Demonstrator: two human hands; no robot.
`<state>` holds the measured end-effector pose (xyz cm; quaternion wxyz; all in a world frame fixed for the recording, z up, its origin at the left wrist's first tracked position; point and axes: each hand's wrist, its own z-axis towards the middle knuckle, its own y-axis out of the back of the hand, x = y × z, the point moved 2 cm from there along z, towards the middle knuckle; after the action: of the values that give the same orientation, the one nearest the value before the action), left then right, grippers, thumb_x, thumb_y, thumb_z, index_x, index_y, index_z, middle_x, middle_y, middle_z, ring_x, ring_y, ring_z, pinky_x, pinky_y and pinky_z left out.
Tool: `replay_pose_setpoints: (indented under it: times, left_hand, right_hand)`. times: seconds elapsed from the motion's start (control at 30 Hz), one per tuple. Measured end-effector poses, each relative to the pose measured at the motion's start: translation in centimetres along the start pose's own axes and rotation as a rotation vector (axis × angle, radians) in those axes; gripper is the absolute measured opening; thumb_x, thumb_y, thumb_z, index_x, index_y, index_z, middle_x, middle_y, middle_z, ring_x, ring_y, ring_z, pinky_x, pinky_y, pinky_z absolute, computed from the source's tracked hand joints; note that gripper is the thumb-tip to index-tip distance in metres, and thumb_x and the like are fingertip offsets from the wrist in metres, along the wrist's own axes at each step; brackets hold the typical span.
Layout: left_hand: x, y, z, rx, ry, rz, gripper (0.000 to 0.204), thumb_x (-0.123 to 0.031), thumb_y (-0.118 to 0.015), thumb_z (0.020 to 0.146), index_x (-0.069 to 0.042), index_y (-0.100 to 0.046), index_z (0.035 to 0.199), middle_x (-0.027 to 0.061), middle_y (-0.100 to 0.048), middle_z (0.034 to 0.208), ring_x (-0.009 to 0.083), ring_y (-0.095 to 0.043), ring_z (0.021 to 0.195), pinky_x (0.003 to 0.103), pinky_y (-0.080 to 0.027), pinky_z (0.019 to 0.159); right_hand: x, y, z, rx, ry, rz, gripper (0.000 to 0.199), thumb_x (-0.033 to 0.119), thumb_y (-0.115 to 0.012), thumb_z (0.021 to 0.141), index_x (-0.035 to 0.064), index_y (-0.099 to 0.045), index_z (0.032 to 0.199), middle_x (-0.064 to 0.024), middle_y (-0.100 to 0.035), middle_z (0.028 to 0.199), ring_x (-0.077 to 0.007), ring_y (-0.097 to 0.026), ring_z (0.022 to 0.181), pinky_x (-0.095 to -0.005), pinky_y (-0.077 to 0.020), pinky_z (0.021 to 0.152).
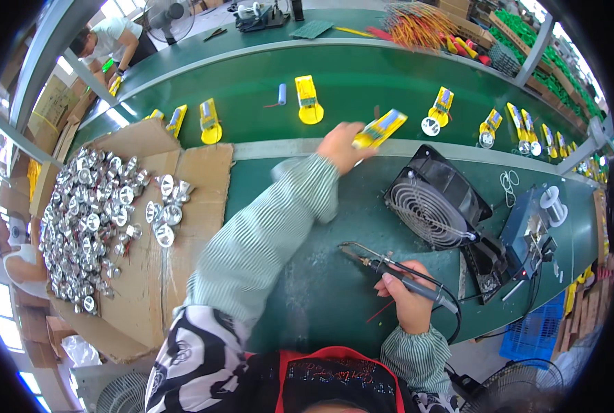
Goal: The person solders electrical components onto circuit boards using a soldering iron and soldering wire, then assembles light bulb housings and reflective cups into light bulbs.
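My left hand (341, 146) is stretched out to the far side of the bench, closed on a yellow plastic housing (388, 126) with a blue battery in it. The housing is over the rail between bench and green belt, slightly blurred. Lower right, my right hand (411, 296) grips a soldering iron (417, 286), its tip pointing to the upper left above the bench. A bent metal tube runs alongside the iron's tip. Beyond my left hand, another yellow housing (308, 100) lies on the belt, near a loose blue battery (283, 94).
On the left, a cardboard box (190, 206) holds many silver lamp reflectors (90, 213). A black fan (438, 199) and a blue soldering station (527, 213) with a solder spool (553, 205) stand right. More yellow housings (442, 107) line the belt (245, 82). Two other people are at left.
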<state>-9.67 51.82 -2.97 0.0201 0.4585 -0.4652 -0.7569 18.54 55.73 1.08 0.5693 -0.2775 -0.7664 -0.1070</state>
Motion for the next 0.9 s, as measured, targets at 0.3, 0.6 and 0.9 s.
replay_pose_setpoints:
  times: [0.3,0.6,0.9]
  left_hand:
    - [5.7,4.3,10.5,-0.271,0.236,0.52,0.026,-0.013,-0.051,0.078,-0.007,-0.058,0.102,0.0169,-0.055,0.103,0.0343,-0.056,0.095,0.042,-0.047,0.081]
    - [19.9,9.2,12.0,-0.052,0.6,0.439,0.039,-0.034,-0.064,0.071,0.004,-0.065,0.068,0.0124,-0.06,0.058,0.0206,-0.058,0.05,0.032,-0.046,0.051]
    - [12.3,8.3,15.6,-0.023,0.497,0.346,0.03,-0.024,-0.062,0.072,0.006,-0.065,0.073,0.0135,-0.062,0.065,0.021,-0.059,0.054,0.033,-0.046,0.051]
  right_hand:
    - [-0.9,1.2,1.4,-0.086,-0.087,0.014,0.019,-0.002,-0.062,0.077,-0.0066,-0.052,0.093,-0.0149,-0.063,0.077,-0.0185,-0.064,0.066,-0.026,-0.0535,0.058]
    - [-0.7,0.9,2.0,-0.063,-0.108,0.011,0.019,0.0,-0.064,0.078,-0.0056,-0.053,0.092,-0.0139,-0.064,0.076,-0.0173,-0.064,0.066,-0.0255,-0.0523,0.058]
    - [-0.4,1.1,2.1,-0.08,-0.108,0.01,0.019,0.001,-0.065,0.077,-0.0058,-0.053,0.09,-0.0145,-0.064,0.076,-0.0168,-0.064,0.067,-0.0267,-0.0527,0.06]
